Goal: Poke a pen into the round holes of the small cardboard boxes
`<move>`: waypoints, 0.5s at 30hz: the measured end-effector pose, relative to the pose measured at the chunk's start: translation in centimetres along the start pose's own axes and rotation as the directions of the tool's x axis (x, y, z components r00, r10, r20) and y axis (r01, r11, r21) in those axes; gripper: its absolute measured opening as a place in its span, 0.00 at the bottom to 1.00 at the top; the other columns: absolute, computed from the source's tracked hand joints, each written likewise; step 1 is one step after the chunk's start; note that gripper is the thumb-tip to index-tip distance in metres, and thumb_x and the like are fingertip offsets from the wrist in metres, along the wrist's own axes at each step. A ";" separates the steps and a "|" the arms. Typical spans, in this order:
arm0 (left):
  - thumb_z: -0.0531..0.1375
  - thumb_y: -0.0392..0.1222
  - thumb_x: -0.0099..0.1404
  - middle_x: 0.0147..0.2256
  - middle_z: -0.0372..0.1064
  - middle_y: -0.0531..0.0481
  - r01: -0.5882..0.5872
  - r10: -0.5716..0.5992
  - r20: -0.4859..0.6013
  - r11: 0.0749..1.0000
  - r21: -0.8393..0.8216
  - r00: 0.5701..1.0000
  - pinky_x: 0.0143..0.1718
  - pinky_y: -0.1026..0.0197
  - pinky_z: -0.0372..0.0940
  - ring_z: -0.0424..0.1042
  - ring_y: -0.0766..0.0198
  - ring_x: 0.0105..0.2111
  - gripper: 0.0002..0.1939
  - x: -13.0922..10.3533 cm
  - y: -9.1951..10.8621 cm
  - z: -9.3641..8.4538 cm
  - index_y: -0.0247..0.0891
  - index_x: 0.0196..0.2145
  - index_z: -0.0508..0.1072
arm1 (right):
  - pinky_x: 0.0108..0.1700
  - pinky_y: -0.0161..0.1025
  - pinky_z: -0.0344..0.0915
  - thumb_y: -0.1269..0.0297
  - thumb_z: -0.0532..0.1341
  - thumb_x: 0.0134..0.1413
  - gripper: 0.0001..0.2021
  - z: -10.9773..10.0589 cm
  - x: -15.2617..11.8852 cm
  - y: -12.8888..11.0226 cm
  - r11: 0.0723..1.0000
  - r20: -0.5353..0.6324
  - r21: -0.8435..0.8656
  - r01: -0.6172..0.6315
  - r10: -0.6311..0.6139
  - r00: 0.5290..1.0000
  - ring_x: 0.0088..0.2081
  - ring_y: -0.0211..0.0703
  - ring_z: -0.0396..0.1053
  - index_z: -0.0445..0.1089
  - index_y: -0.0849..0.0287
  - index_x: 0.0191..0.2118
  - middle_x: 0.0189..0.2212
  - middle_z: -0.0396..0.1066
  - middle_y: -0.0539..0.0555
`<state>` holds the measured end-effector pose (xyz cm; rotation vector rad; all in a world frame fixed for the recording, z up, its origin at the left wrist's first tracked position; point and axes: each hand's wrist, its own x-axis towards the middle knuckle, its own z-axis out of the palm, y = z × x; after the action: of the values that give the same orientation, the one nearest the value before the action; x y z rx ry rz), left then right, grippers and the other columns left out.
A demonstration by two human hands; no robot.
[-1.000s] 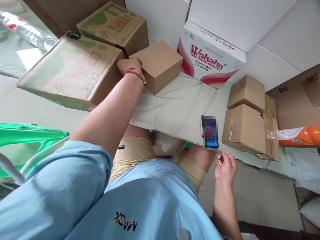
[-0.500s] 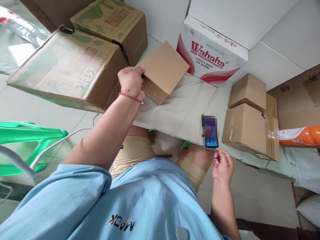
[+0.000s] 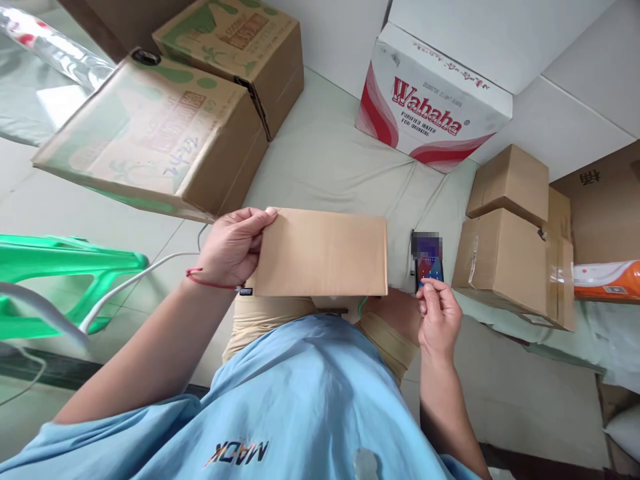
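Note:
My left hand (image 3: 234,243) is closed on the left end of a plain brown cardboard box (image 3: 325,253), thumb on top. The box lies level above my lap, its broad side facing up. My right hand (image 3: 439,313) is at the lower edge of a phone (image 3: 429,270), thumb and forefinger pinched together. Its fingertips overlap the phone's lower end; whether they touch it or hold something small, I cannot tell. The phone, its screen lit and partly blurred out, lies on the pale cloth (image 3: 320,147). A thin dark stick (image 3: 413,250) lies along its left side.
Two large printed cartons (image 3: 150,133) stand at the left. A white Wahaba-style carton marked "Wahaha" (image 3: 430,107) is against the wall. Several brown boxes (image 3: 505,257) and an orange-and-white package (image 3: 607,279) sit at the right. A green stool (image 3: 70,260) and white cable are at the left.
My left hand has brought the box from beside the printed cartons toward my body and turned it level. My right hand has moved slightly up and left, onto the phone's lower edge.

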<state>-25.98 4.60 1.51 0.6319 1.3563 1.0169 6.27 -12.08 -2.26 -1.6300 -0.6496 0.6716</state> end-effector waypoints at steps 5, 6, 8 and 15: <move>0.77 0.52 0.50 0.19 0.52 0.60 -0.088 0.090 0.070 0.996 -0.023 0.993 0.17 0.66 0.45 0.48 0.73 0.18 0.24 -0.1 -0.6 2.0 0.41 0.26 0.66 | 0.39 0.39 0.69 0.47 0.68 0.64 0.21 2.6 -1.2 -1.1 0.969 0.244 -0.144 0.200 -0.161 0.956 0.36 0.40 0.70 0.77 0.54 0.55 0.44 0.76 0.55; 0.77 0.51 0.51 0.21 0.54 0.59 -0.103 0.106 0.090 0.994 -0.044 0.990 0.18 0.66 0.46 0.50 0.73 0.18 0.22 -0.1 -0.9 2.1 0.41 0.28 0.68 | 0.42 0.40 0.71 0.47 0.69 0.63 0.23 3.0 -1.4 -1.1 0.962 0.267 -0.155 0.224 -0.177 0.947 0.40 0.43 0.72 0.75 0.53 0.58 0.48 0.76 0.57; 0.77 0.47 0.50 0.24 0.59 0.59 -0.139 0.150 0.099 0.985 -0.107 0.984 0.19 0.67 0.50 0.55 0.72 0.19 0.21 -0.2 -1.5 1.9 0.41 0.33 0.71 | 0.46 0.42 0.72 0.47 0.70 0.62 0.26 3.6 -1.4 -1.1 0.960 0.279 -0.166 0.224 -0.172 0.945 0.45 0.46 0.73 0.73 0.53 0.60 0.51 0.75 0.58; 0.74 0.62 0.58 0.44 0.79 0.46 -0.108 0.126 0.167 0.987 -0.117 0.978 0.37 0.59 0.74 0.77 0.57 0.41 0.24 -1.9 -6.2 -1.4 0.42 0.43 0.81 | 0.46 0.41 0.70 0.44 0.70 0.62 0.23 3.9 -0.9 -0.4 0.977 0.216 -0.154 0.146 -0.111 0.970 0.46 0.47 0.74 0.78 0.56 0.53 0.46 0.79 0.56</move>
<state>-25.82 -0.13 -3.11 0.7095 1.1141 1.0954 2.76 -10.09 -2.37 -1.6698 -0.9782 0.7113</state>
